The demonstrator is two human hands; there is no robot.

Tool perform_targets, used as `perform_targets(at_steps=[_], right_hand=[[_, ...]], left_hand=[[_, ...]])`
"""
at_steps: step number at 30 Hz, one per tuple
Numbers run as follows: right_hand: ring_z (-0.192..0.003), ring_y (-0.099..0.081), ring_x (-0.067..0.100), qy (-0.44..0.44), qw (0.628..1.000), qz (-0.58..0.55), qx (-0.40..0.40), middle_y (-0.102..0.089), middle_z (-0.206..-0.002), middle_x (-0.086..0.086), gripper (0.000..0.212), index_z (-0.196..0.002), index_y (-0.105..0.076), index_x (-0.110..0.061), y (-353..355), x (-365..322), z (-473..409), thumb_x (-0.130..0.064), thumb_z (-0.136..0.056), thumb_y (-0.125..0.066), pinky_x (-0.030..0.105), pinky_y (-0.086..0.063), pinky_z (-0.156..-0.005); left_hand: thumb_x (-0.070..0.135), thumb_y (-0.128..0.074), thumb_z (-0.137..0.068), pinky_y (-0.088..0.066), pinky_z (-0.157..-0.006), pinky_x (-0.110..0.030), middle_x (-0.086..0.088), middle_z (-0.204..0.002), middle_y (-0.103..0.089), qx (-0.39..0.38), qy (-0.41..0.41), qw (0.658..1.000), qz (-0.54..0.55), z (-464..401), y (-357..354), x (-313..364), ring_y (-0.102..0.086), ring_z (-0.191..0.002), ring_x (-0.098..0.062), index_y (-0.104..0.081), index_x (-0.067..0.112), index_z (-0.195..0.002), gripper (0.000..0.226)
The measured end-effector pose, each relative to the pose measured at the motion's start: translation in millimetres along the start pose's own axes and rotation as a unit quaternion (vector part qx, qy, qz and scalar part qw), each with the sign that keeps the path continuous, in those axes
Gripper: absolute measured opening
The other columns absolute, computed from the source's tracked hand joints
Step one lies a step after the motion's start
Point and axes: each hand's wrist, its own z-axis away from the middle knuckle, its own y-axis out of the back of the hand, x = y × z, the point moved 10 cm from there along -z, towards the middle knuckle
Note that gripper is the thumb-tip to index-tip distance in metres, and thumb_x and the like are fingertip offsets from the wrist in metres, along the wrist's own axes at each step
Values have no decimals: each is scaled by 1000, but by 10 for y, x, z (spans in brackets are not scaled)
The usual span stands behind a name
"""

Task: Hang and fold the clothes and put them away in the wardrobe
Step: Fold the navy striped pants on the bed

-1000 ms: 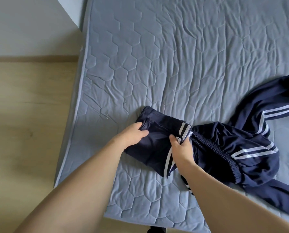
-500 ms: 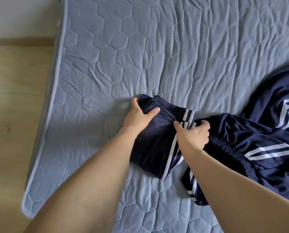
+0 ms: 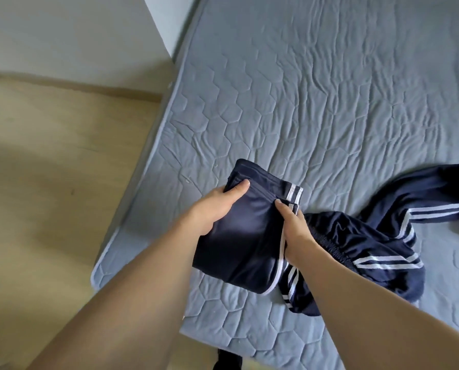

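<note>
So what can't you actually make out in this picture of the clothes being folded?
Head view only:
- The second navy garment: its striped end runs off the right edge.
- Left hand: its fingers are tucked behind the folded navy shorts.
- Right hand: its fingers are hidden by the cloth it grips.
- A dark thing by the mattress, cut off at the bottom edge.
- The wardrobe is not in view.
</note>
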Motion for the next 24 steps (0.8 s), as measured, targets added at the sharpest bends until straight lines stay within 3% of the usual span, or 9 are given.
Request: perform_targets(at_steps=[3,5,7,11,13,15,18,24], right_hand=[[-96,-69,27,-3,997,51,-55,-72,-103,6,35,-110,-61,-21,-273,-382,701,-40,-81,-71,48,-54,-89],[-96,-69,25,6,991,95,-93,-73,-103,5,48,-109,-64,-21,-449,-670,1211,-49,-71,-76,43,-52,-92],[-98,-69,28,-5,982,133,-137,-72,-106,8,65,-115,-65,-17,-631,-888,1683,-55,-63,-78,45,-52,-93],[-93,-69,28,-4,955,181,-236,-72,-105,12,44,-110,-68,-14,-1121,-1389,2811,-44,-78,-67,39,-55,-81],[-95,-69,30,29,938,235,-255,-72,-106,13,53,-114,-67,-13,-1427,-1625,3316,-42,-70,-75,41,-55,-83],[-94,-70,32,66,925,271,-258,-72,-105,14,57,-115,-66,-11,-1729,-1778,3705,-37,-66,-80,45,-57,-80],[-78,-72,28,130,901,311,-272,-74,-91,13,33,-103,-67,-8,-2345,-1919,4334,-26,-77,-76,41,-60,-69],[-80,-69,26,225,848,360,-318,-71,-91,10,24,-98,-65,-12,-3784,-1628,5299,-25,-79,-75,37,-58,-74]], left_hand=[[61,-57,-84,-48,-72,-21,10,-90,-71,-20,14,997,74,865,182,438,-65,-82,-3,-65,25,-95,39],[57,-56,-87,-47,-66,-21,11,-81,-71,-14,-2,994,109,1482,298,739,-65,-74,-2,-65,24,-88,34],[56,-56,-87,-48,-68,-22,9,-81,-74,7,-20,988,153,2085,411,963,-69,-71,-3,-68,23,-86,35],[60,-61,-82,-53,-80,-30,3,-101,-74,69,-69,966,241,3335,733,1292,-71,-90,-13,-71,24,-103,43],[54,-58,-88,-54,-74,-28,7,-95,-75,119,-117,953,253,3894,1059,1436,-72,-86,-9,-70,25,-102,34],[46,-58,-92,-54,-84,-30,8,-102,-74,161,-166,940,251,4365,1368,1540,-70,-93,-9,-66,25,-112,30],[38,-61,-93,-49,-99,-37,7,-110,-71,225,-213,919,243,4969,1958,1566,-67,-104,-12,-64,24,-117,28],[37,-66,-89,-52,-90,-31,7,-108,-71,354,-245,870,242,5942,3297,1085,-67,-100,-11,-67,30,-108,20]])
